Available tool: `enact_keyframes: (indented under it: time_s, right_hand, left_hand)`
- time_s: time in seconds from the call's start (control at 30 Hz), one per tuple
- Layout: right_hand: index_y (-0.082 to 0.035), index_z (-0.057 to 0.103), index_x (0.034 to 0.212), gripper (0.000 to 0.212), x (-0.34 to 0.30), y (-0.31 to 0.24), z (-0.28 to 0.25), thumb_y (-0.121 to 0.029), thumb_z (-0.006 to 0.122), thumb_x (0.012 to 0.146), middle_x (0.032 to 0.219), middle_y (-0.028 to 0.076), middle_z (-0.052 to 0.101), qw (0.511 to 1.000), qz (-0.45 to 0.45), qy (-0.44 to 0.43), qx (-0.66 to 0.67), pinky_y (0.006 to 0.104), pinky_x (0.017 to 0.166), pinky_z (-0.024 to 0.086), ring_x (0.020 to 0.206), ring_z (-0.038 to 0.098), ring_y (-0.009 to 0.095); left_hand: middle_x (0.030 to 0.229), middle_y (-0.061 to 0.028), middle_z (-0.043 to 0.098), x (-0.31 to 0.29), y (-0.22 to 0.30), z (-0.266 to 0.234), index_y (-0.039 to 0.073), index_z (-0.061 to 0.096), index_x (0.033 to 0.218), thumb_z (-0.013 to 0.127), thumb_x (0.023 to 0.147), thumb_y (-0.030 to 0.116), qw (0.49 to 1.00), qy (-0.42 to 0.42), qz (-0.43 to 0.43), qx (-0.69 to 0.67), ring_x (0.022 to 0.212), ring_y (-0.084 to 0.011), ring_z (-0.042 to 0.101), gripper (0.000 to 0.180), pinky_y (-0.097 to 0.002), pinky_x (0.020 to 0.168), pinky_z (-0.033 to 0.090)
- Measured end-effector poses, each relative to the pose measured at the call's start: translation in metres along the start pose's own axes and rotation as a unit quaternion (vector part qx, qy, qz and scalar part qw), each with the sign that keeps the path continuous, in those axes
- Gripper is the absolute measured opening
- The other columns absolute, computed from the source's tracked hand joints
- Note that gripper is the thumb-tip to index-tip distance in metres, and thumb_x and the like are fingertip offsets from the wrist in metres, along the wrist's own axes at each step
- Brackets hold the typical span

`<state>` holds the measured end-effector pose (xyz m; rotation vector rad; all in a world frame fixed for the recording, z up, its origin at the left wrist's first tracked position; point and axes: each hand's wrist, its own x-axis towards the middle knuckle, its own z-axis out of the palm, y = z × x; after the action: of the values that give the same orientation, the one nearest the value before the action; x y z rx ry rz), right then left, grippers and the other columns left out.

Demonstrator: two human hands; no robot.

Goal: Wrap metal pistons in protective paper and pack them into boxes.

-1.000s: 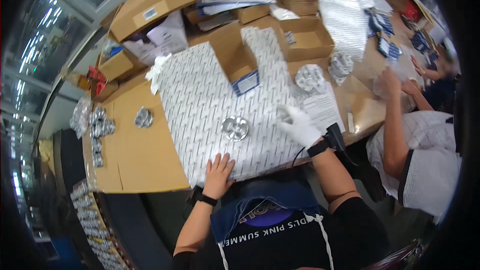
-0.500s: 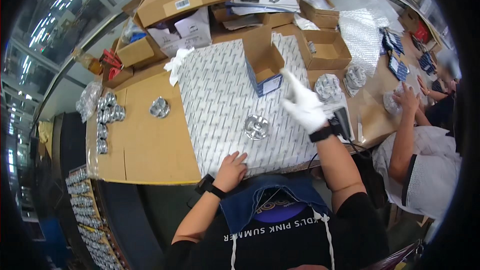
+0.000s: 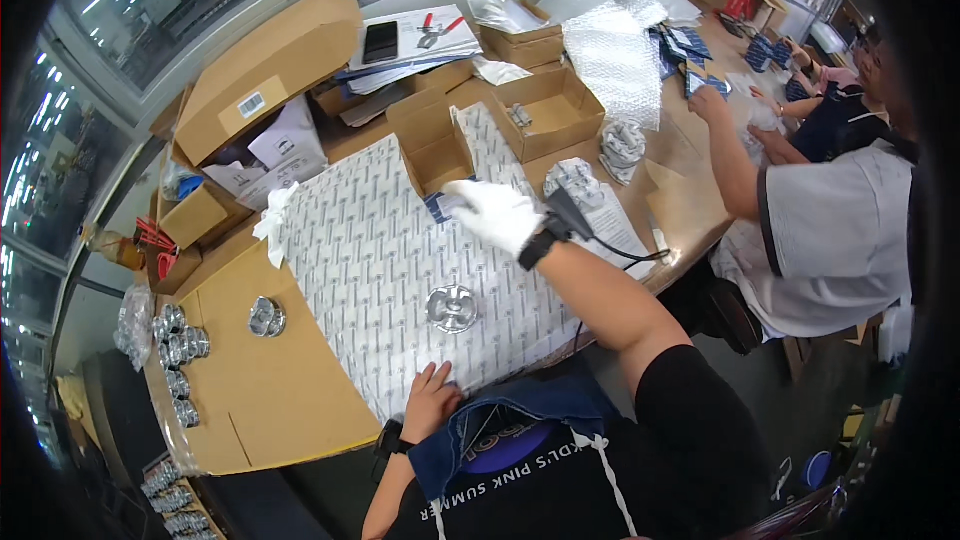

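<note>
My right hand (image 3: 495,215), in a white glove, reaches over the patterned paper to the small upright cardboard box (image 3: 428,155). Its fingers bend against the box's blue front and cover part of it; the fingertips are partly hidden. A shiny metal piston (image 3: 451,308) sits on the paper, below my right hand and in front of the box. My bare left hand (image 3: 430,400) lies at the near edge of the patterned paper (image 3: 360,240) with its fingers apart, holding nothing. Another piston (image 3: 266,317) stands alone on the brown cardboard to the left.
Several pistons (image 3: 180,345) line the left cardboard edge. An open tray box (image 3: 550,115), wrapped bundles (image 3: 622,150) and bubble wrap (image 3: 615,55) are at the back right. A large carton (image 3: 265,70) stands back left, near pliers (image 3: 440,32). A co-worker's arm (image 3: 730,145) works at the right.
My right hand has moved left and onto the front of the small box. The view has swung to the right. My left hand and the near piston keep their places on the paper.
</note>
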<state>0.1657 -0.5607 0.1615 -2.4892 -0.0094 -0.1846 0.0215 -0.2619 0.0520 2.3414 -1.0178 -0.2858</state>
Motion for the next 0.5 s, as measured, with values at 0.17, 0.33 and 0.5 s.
enact_keyframes:
  time_s: [0.17,0.33,0.5]
  right_hand:
    - [-0.007,0.059,0.111,0.041,0.007,0.076,-0.086,-0.033,0.058,0.08,0.102,0.017,0.064,0.974,0.151,0.168,0.024,0.0373,0.086,0.047,0.098,0.061,0.031]
    - [-0.004,0.051,0.123,0.05,0.073,0.146,-0.12,-0.029,0.057,0.079,0.111,0.02,0.061,0.962,0.228,0.096,-0.112,0.0402,0.089,0.045,0.105,0.058,0.033]
    - [-0.005,0.062,0.108,0.042,0.162,0.18,-0.068,-0.038,0.05,0.085,0.109,0.02,0.062,0.937,0.22,-0.081,-0.259,0.0405,0.085,0.047,0.102,0.059,0.034]
  left_hand:
    - [0.127,-0.0094,0.053,0.006,0.004,-0.008,0.01,0.064,0.08,0.069,0.072,0.011,0.999,-0.027,-0.041,-0.023,0.119,-0.0374,0.045,0.009,-0.0514,0.097,0.038]
    - [0.126,-0.0087,0.054,0.011,0.012,-0.012,0.008,0.063,0.078,0.067,0.073,0.008,0.997,-0.031,-0.069,-0.033,0.118,-0.0363,0.046,0.007,-0.0462,0.095,0.04]
    - [0.126,-0.0078,0.055,0.006,0.009,-0.006,0.005,0.062,0.078,0.065,0.07,0.002,0.993,-0.022,-0.095,-0.067,0.119,-0.034,0.046,0.009,-0.0418,0.096,0.04]
